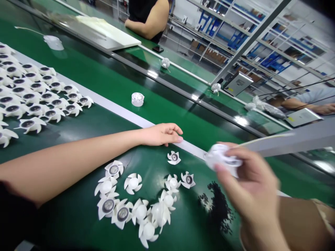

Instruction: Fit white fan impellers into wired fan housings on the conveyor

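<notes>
In the head view my right hand (251, 188) grips a white round plastic fan housing (220, 158) between thumb and fingers, above the bench at the right. The housing is blurred, and a pale wire seems to trail from it. My left hand (162, 134) rests over the white rail (117, 112), fingers loosely bent and holding nothing. Just below it lies a single white fan impeller (174, 158). Several more impellers (140, 211) form a curved cluster on the green bench between my arms, some hub up and some showing dark centres.
Many impellers (31, 87) stand in rows at the left. Beyond the rail, a white ring-shaped housing (137, 99) and a wired white part (53, 42) sit on a green belt. Across it are a white board (104, 33), a phone (158, 49) and other people.
</notes>
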`<act>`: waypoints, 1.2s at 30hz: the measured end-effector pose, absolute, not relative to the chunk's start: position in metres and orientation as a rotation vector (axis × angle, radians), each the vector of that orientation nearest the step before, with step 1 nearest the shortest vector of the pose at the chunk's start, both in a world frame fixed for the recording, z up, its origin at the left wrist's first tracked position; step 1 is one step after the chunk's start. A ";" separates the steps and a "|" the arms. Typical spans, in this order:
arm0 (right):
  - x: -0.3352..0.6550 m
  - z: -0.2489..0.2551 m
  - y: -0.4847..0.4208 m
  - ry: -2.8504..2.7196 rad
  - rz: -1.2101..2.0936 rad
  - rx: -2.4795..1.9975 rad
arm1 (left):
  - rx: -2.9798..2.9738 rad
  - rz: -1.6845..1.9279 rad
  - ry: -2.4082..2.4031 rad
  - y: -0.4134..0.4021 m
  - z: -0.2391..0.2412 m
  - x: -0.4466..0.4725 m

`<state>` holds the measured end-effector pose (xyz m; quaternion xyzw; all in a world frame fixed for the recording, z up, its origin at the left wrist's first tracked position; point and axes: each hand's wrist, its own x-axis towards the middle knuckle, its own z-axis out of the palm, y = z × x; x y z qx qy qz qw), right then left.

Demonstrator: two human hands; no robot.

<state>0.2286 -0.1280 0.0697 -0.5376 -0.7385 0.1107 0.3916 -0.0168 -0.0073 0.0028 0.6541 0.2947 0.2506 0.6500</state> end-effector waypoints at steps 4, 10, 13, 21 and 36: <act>0.198 0.035 -0.109 -1.997 0.397 -1.260 | 1.453 0.584 0.714 -0.003 0.005 -0.020; 0.193 0.018 -0.105 -2.333 0.228 -1.079 | 1.430 0.421 0.600 -0.001 0.001 -0.020; 0.190 0.017 -0.106 -2.309 0.239 -1.125 | 1.544 0.355 0.705 -0.001 0.004 -0.020; 0.186 0.011 -0.103 -2.217 0.334 -1.179 | 1.753 0.229 0.882 -0.004 0.015 -0.020; 0.238 0.036 -0.099 -2.076 0.099 -1.753 | 2.305 -0.908 1.151 -0.066 0.096 -0.032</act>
